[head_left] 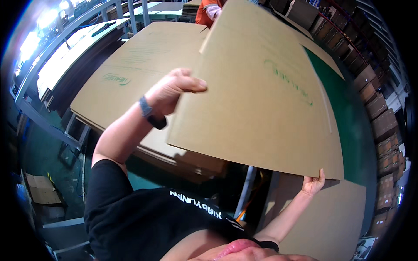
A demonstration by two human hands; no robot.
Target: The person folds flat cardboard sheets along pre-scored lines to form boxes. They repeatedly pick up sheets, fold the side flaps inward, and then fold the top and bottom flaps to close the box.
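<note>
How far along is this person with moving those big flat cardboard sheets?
Hard to say exactly. In hand: the left hand and right hand grip opposite edges of one lifted cardboard sheet, tilted above the stack. Left: a stack of cardboard sheets lies on the table underneath, several layers showing at its edge. Possibly done: another flat sheet lies lower right, but whether it came from this stack is unclear.

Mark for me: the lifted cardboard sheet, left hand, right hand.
lifted cardboard sheet (261, 100), head view, middle of its flat face.
left hand (172, 89), head view, back of the hand at the sheet's left edge.
right hand (313, 185), head view, palm under the sheet's lower corner.
</note>
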